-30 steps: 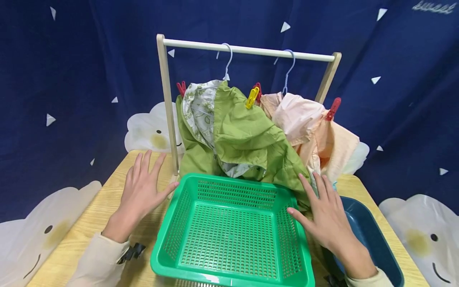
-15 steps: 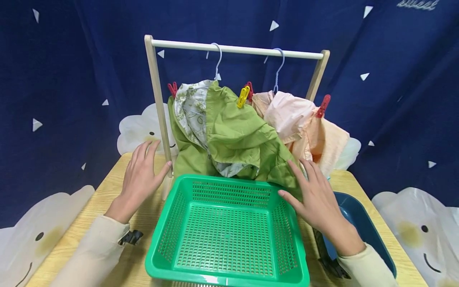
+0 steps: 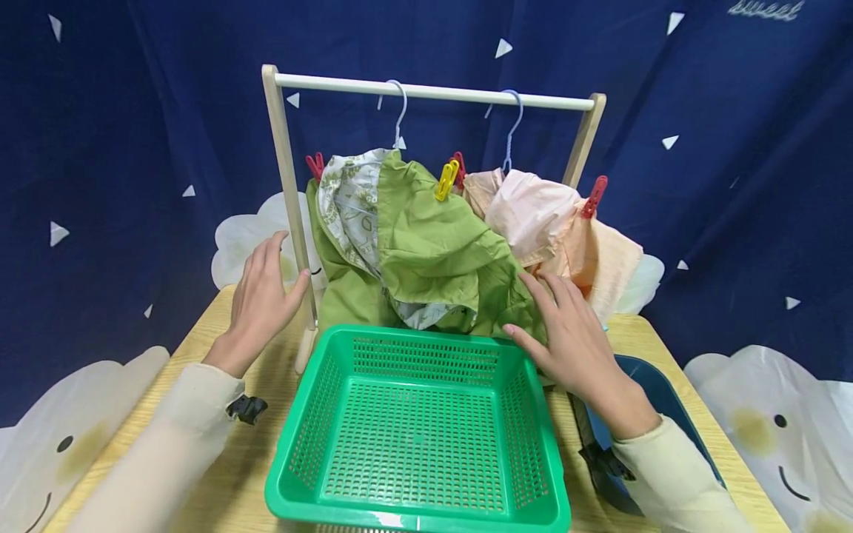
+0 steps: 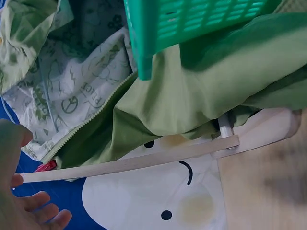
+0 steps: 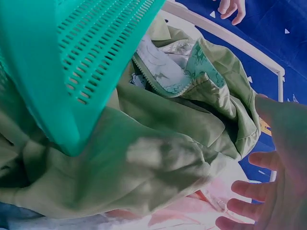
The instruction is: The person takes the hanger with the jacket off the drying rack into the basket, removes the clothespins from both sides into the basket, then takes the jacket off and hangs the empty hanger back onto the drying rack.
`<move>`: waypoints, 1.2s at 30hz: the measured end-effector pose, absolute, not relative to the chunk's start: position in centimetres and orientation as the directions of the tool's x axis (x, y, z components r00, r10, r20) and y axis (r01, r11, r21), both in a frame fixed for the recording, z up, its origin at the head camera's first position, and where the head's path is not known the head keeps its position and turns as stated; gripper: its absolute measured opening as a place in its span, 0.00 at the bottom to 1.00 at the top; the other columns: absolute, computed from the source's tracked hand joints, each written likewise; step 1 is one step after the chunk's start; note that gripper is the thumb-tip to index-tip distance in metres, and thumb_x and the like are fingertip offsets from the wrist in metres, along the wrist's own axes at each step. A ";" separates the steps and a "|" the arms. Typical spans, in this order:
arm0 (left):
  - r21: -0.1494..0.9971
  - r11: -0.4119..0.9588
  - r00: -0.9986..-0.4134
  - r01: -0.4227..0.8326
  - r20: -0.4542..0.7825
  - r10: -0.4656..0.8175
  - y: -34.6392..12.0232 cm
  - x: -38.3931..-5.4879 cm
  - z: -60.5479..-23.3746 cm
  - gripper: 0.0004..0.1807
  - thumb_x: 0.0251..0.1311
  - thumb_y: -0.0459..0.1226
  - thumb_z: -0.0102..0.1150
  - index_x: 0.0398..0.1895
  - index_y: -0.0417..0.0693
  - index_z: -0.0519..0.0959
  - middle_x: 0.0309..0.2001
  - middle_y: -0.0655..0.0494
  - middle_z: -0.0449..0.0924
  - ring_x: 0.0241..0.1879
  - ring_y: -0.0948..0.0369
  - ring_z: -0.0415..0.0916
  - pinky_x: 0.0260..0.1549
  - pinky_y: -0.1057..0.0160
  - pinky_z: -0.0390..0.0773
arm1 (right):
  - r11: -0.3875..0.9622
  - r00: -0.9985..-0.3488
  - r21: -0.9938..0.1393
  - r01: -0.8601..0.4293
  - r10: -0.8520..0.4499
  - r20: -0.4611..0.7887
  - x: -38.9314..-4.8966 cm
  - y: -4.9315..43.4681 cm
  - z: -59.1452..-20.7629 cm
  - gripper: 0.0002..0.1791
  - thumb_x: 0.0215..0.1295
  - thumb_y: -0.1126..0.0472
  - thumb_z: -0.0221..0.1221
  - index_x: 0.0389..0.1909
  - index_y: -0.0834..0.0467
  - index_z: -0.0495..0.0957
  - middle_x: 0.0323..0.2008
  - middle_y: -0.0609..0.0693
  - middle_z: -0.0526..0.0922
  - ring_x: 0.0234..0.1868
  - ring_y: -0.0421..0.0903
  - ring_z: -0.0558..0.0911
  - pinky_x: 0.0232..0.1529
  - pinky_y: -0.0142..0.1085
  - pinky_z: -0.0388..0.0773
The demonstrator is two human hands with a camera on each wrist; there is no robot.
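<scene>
Since 1.0 s ago, relative to green basket point(image 3: 416, 437) | left hand point(image 3: 261, 300): moved from beside far left corner to beyond it, fingers less spread | right hand point(image 3: 569, 344): moved from beside right wall to around far right corner; thumb tip, formerly over right wall, now by far rim in head view

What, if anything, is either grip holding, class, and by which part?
Nothing is held: the left grip and the right grip are both empty.
</scene>
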State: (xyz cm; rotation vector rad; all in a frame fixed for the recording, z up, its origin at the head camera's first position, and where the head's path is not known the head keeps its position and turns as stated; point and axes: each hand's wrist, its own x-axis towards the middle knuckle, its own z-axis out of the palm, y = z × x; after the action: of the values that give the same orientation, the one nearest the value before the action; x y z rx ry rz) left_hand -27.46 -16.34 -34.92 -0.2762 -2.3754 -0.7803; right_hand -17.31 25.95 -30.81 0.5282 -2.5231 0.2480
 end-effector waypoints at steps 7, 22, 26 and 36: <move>0.518 0.784 -0.809 0.340 0.586 -0.036 -16.3 -29.3 -33.6 0.36 0.69 0.42 0.58 0.76 0.47 0.58 0.69 0.35 0.67 0.66 0.37 0.67 0.54 0.33 0.72 | 0.901 -0.772 -0.079 -0.428 -0.318 0.550 -18.4 25.3 -29.7 0.42 0.64 0.47 0.67 0.75 0.54 0.63 0.69 0.61 0.69 0.70 0.62 0.67 0.64 0.62 0.67; 0.601 0.748 -0.900 0.282 0.437 -0.012 -16.5 -32.0 -31.2 0.30 0.76 0.41 0.48 0.77 0.45 0.56 0.60 0.31 0.79 0.54 0.37 0.81 0.50 0.38 0.77 | 0.904 -0.792 -0.116 -0.413 -0.293 0.536 -20.8 24.0 -28.0 0.41 0.68 0.44 0.63 0.76 0.55 0.61 0.68 0.60 0.72 0.69 0.61 0.70 0.67 0.59 0.68; 0.599 0.760 -0.914 0.252 0.406 -0.017 -16.6 -32.7 -31.2 0.23 0.76 0.41 0.49 0.68 0.39 0.66 0.55 0.30 0.81 0.52 0.36 0.81 0.50 0.39 0.78 | 0.910 -0.816 -0.129 -0.393 -0.281 0.505 -21.4 23.6 -27.5 0.42 0.68 0.42 0.62 0.77 0.54 0.60 0.69 0.60 0.73 0.70 0.61 0.71 0.68 0.58 0.68; 0.538 0.815 -0.902 0.215 0.429 -0.045 -16.2 -33.4 -31.4 0.14 0.75 0.39 0.49 0.44 0.32 0.74 0.37 0.29 0.81 0.41 0.32 0.80 0.42 0.38 0.76 | 0.902 -0.867 -0.198 -0.383 -0.277 0.414 -23.3 23.1 -25.9 0.35 0.72 0.43 0.58 0.75 0.53 0.63 0.59 0.61 0.82 0.54 0.64 0.81 0.57 0.61 0.73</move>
State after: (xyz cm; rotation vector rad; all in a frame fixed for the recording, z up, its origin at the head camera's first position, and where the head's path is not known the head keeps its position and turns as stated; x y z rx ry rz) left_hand -33.41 -16.25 -31.38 -0.1269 -2.5712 -0.8328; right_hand -23.32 23.11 -25.89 0.4845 -2.6854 0.3878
